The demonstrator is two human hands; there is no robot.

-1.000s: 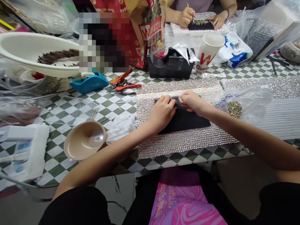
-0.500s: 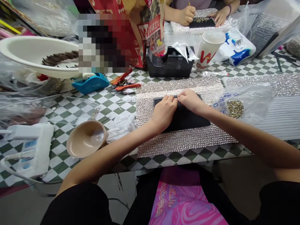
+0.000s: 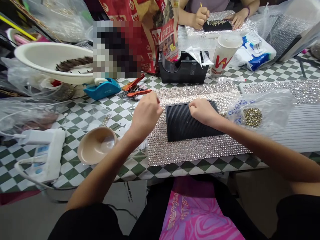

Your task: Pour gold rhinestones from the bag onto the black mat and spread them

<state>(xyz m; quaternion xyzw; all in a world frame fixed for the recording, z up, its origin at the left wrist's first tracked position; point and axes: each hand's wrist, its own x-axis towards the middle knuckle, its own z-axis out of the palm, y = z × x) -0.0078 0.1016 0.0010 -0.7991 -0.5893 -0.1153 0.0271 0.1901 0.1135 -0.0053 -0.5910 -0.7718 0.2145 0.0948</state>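
Note:
A black ribbed board (image 3: 180, 123) lies on a sheet of sparkling rhinestone mesh (image 3: 200, 150). My right hand (image 3: 202, 110) rests at the upper part of the board, its fingers curled in; whatever they pinch is hidden. To the left of the board, my left hand (image 3: 148, 110) is raised over the mesh's left edge with fingers bent together, and I cannot see what is in it. Right of the board sits a clear plastic bag (image 3: 272, 106) with blue writing, holding small gold stones (image 3: 252, 117).
A tan bowl (image 3: 96, 146) and a white power strip (image 3: 52, 153) are on the left. Behind the mesh stand orange-handled pliers (image 3: 136, 90), a black tape dispenser (image 3: 185, 71) and a paper cup (image 3: 222, 55). Across the table, another person's hands (image 3: 201, 18) work on a similar board.
My left hand has come off the board and moved left, uncovering its ribbed left half. My right hand stays near the board's upper edge. The view has shifted slightly.

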